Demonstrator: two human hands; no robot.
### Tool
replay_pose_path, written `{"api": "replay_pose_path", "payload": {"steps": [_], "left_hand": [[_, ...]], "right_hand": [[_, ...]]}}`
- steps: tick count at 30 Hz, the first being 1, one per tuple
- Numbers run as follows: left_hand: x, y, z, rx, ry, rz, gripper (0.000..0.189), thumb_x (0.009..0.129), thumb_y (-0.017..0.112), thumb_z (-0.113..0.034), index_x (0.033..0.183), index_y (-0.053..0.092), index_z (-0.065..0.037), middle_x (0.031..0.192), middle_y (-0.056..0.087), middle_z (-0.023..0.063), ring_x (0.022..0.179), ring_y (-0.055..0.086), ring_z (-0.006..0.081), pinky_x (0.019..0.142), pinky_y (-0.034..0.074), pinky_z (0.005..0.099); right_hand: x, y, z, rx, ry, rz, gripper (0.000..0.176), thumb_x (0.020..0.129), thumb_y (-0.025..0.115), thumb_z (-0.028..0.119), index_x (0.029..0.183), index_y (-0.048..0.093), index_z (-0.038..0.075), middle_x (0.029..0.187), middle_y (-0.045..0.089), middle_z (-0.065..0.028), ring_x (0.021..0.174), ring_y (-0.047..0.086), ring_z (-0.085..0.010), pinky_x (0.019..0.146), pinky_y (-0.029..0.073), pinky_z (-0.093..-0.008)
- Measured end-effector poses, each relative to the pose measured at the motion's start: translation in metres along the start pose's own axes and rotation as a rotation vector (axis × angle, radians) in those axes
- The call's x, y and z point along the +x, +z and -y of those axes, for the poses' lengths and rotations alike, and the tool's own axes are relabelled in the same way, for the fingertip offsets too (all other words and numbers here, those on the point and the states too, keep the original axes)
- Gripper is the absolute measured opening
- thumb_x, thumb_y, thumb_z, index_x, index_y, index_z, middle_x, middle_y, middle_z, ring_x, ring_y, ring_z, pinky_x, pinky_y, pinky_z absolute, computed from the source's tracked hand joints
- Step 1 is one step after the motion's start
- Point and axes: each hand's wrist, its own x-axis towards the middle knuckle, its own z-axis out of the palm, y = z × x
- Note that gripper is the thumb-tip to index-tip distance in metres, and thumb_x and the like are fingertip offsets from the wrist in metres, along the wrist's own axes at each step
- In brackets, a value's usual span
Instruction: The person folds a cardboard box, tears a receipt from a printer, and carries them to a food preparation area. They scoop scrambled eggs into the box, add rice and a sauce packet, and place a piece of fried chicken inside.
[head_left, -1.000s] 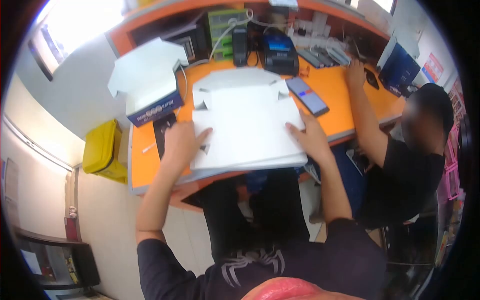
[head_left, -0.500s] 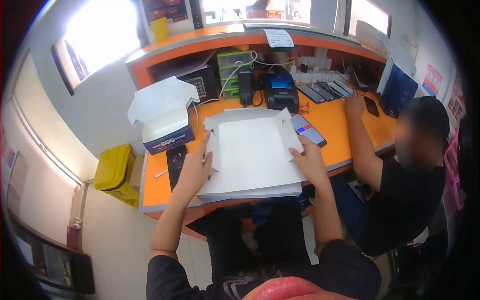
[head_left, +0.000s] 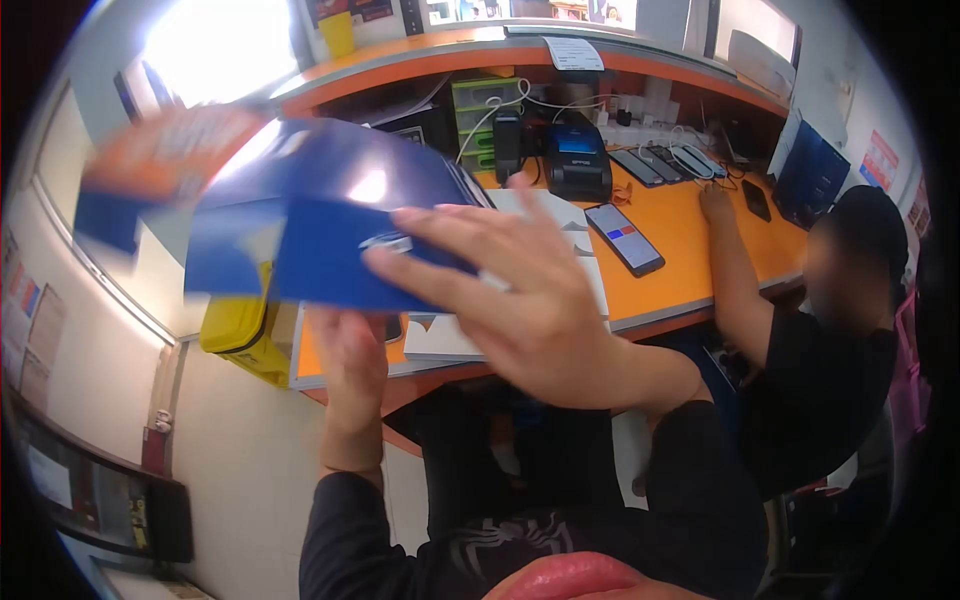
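A blue cardboard box (head_left: 335, 240) with an orange printed flap (head_left: 180, 145) is up in the air at the left, tilted and smeared by motion. My right hand (head_left: 540, 300) lies against its near side, fingers stretched along the blue face and thumb raised. From below, my left hand (head_left: 350, 360) supports the box; its fingers are mostly hidden behind the cardboard. Both hands hold the box between them. Under and behind my right hand lies a stack of white cardboard sheets (head_left: 435, 340) on the orange desk (head_left: 680, 270).
A phone (head_left: 625, 240) with a lit screen lies right of the stack. Behind it stand a black printer (head_left: 578, 165) and several phones on cables. A co-worker (head_left: 830, 340) sits at the right, one hand on the desk. A yellow bin (head_left: 240, 335) stands at the left.
Both hands were at the sides of a white, part-folded cardboard piece on the stack. Now they hold a blue-sided box up at the left, and my right hand has crossed leftward.
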Motion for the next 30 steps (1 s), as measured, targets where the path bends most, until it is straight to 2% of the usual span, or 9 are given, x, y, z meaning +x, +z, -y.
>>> {"api": "replay_pose_path", "payload": {"steps": [2, 6, 9, 13, 14, 18, 22, 25, 30], "left_hand": [[-0.004, 0.0, -0.001, 0.051, 0.097, -0.288, 0.049, 0.09, 0.041, -0.026, 0.13, 0.032, 0.001, 0.127, 0.043, 0.0163, 0.116, 0.045, 0.0261, 0.096, 0.039, 0.0388], [-0.012, -0.023, -0.006, 0.032, 0.224, -0.503, 0.041, 0.09, 0.04, -0.02, 0.126, 0.037, 0.001, 0.121, 0.048, 0.0154, 0.11, 0.05, 0.0227, 0.093, 0.042, 0.0347], [-0.007, -0.033, -0.022, -0.033, 0.24, -0.529, 0.041, 0.087, 0.044, -0.017, 0.124, 0.039, 0.001, 0.115, 0.05, 0.0128, 0.105, 0.052, 0.021, 0.09, 0.043, 0.034], [0.005, -0.037, -0.029, -0.025, 0.25, -0.424, 0.038, 0.088, 0.046, -0.015, 0.122, 0.041, 0.002, 0.111, 0.053, 0.0124, 0.1, 0.055, 0.0189, 0.086, 0.046, 0.0313], [0.006, -0.043, -0.028, -0.044, 0.252, -0.323, 0.036, 0.089, 0.047, -0.014, 0.121, 0.041, 0.002, 0.112, 0.054, 0.0129, 0.099, 0.055, 0.0187, 0.086, 0.046, 0.0302], [0.006, -0.052, -0.021, -0.044, 0.269, -0.412, 0.036, 0.093, 0.044, -0.02, 0.123, 0.04, 0.0, 0.115, 0.053, 0.0139, 0.103, 0.055, 0.0192, 0.088, 0.046, 0.03], [0.009, -0.065, -0.023, -0.522, 0.298, -0.259, 0.038, 0.095, 0.038, -0.026, 0.127, 0.038, -0.006, 0.12, 0.051, 0.013, 0.108, 0.052, 0.0221, 0.094, 0.044, 0.0333], [0.019, -0.047, -0.037, -0.241, 0.357, -0.514, 0.043, 0.093, 0.043, -0.031, 0.128, 0.037, -0.006, 0.123, 0.047, 0.0092, 0.113, 0.047, 0.0183, 0.096, 0.042, 0.0317], [0.076, -0.108, -0.11, 0.505, 0.458, -0.147, 0.038, 0.092, 0.046, -0.013, 0.125, 0.038, 0.005, 0.118, 0.051, 0.0166, 0.102, 0.056, 0.0215, 0.091, 0.045, 0.0327]], "right_hand": [[0.0, 0.023, 0.004, 0.12, -0.066, -0.009, 0.052, 0.072, 0.061, 0.001, 0.12, 0.056, 0.022, 0.125, 0.05, -0.0088, 0.112, 0.051, -0.0284, 0.098, 0.034, -0.0486], [0.001, 0.037, -0.001, 0.356, -0.252, 0.025, 0.05, 0.075, 0.065, 0.013, 0.122, 0.052, 0.024, 0.131, 0.044, -0.0109, 0.114, 0.049, -0.03, 0.096, 0.039, -0.0445], [0.005, 0.046, -0.011, 0.493, -0.437, 0.021, 0.048, 0.075, 0.067, 0.02, 0.12, 0.053, 0.024, 0.132, 0.043, -0.0136, 0.112, 0.051, -0.0301, 0.09, 0.046, -0.0387], [0.022, 0.071, -0.019, 0.564, -0.608, -0.319, 0.036, 0.074, 0.067, 0.019, 0.107, 0.057, 0.011, 0.113, 0.059, -0.0116, 0.108, 0.056, -0.024, 0.085, 0.05, -0.0359], [0.027, 0.071, -0.018, 0.493, -0.642, -0.41, 0.028, 0.074, 0.067, 0.014, 0.1, 0.06, 0.005, 0.101, 0.065, -0.0087, 0.107, 0.056, -0.0216, 0.091, 0.046, -0.0382], [0.046, 0.087, -0.008, 0.382, -0.642, -0.476, 0.019, 0.072, 0.067, 0.009, 0.091, 0.064, 0.006, 0.103, 0.064, -0.0083, 0.106, 0.056, -0.0222, 0.101, 0.034, -0.0432], [0.062, 0.094, 0.002, 0.632, -0.628, -0.449, 0.016, 0.075, 0.064, 0.006, 0.091, 0.063, 0.007, 0.108, 0.061, -0.0069, 0.113, 0.051, -0.0223, 0.103, 0.032, -0.0434], [0.076, 0.086, 0.001, 0.684, -0.684, -0.347, 0.022, 0.075, 0.062, 0.003, 0.097, 0.062, 0.006, 0.112, 0.06, -0.0081, 0.118, 0.047, -0.0236, 0.103, 0.032, -0.0427], [0.089, 0.067, -0.016, 0.633, -0.682, -0.201, 0.047, 0.075, 0.064, 0.005, 0.12, 0.053, 0.013, 0.131, 0.046, -0.0036, 0.126, 0.037, -0.0253, 0.1, 0.037, -0.0406]]}}
